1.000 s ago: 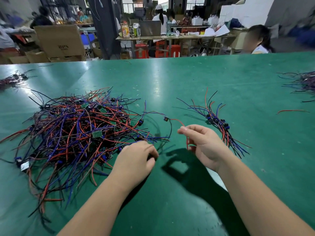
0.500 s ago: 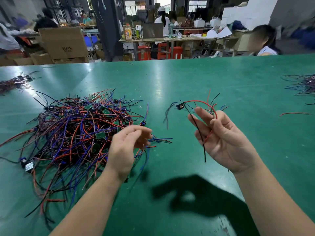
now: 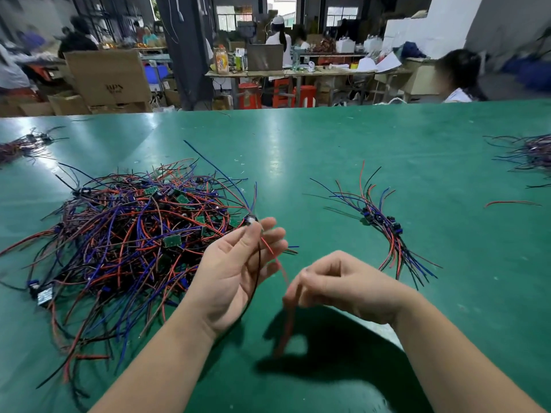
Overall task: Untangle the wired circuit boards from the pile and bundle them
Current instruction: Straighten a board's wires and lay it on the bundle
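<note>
A tangled pile (image 3: 128, 242) of red, blue and black wires with small green circuit boards lies on the green table (image 3: 328, 150) at the left. My left hand (image 3: 235, 272), palm up, pinches one wired board (image 3: 251, 219) by thumb and forefinger just right of the pile; its blue wires stick upward, its black and red wires hang down. My right hand (image 3: 343, 284) is lower and to the right, fingers curled round the hanging red wire (image 3: 283, 296), blurred by motion. A sorted bundle (image 3: 384, 231) of wired boards lies on the table beyond my right hand.
Another wire heap (image 3: 527, 153) sits at the table's right edge and one more heap (image 3: 24, 144) at the far left. A loose red wire (image 3: 512, 202) lies right of the bundle. A person sits past the far right edge; cardboard boxes and workbenches stand behind.
The wired board passed from my right hand to my left. My left hand turned palm up and rose beside the pile. My right hand dropped and slid down the red wire.
</note>
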Motion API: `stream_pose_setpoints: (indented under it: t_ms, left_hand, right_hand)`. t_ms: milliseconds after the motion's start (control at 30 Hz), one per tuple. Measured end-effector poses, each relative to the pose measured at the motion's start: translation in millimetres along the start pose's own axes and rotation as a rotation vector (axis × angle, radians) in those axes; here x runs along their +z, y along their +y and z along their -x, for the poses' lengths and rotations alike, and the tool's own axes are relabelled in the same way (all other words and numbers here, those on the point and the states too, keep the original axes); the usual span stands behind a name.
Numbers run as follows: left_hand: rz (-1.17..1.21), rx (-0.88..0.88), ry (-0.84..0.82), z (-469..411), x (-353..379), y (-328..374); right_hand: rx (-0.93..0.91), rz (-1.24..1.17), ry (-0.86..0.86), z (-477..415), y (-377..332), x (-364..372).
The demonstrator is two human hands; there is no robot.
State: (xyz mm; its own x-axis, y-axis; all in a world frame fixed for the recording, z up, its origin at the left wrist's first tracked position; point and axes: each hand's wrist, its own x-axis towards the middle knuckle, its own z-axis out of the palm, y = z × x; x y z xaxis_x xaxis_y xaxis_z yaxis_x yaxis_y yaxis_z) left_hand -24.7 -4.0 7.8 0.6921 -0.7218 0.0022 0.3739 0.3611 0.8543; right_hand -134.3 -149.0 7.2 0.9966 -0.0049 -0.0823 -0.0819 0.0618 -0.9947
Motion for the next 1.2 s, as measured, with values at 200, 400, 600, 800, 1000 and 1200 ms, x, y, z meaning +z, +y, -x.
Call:
stream_pose_setpoints:
  t_ms: [200,400,600,800,1000,1200]
  left_hand:
    - [-0.464,-0.092,-0.128,11,8,-16]
    - [-0.475,-0.201,-0.161,15,13,-27]
    - [-0.455,-0.174,-0.125,13,14,-25]
    - [-0.406,-0.203,-0.070,10,11,-25]
    - [-0.466,-0.298,-0.087,6,9,-25]
    - [-0.511,-0.404,-0.257,11,10,-27]
  right_hand:
    - [-0.145,-0.059,0.325,-9,4,-7]
    - [-0.001,-0.134,0.288,-7,5,-10]
    - [0.054,-0.245,0.318,-9,4,-13]
    - [0.015,-0.051,0.372,-10,7,-8]
    - [0.002,-0.024,0.537,-15,10,-12]
    - [-0.047,-0.246,0.849,-12,2,-40]
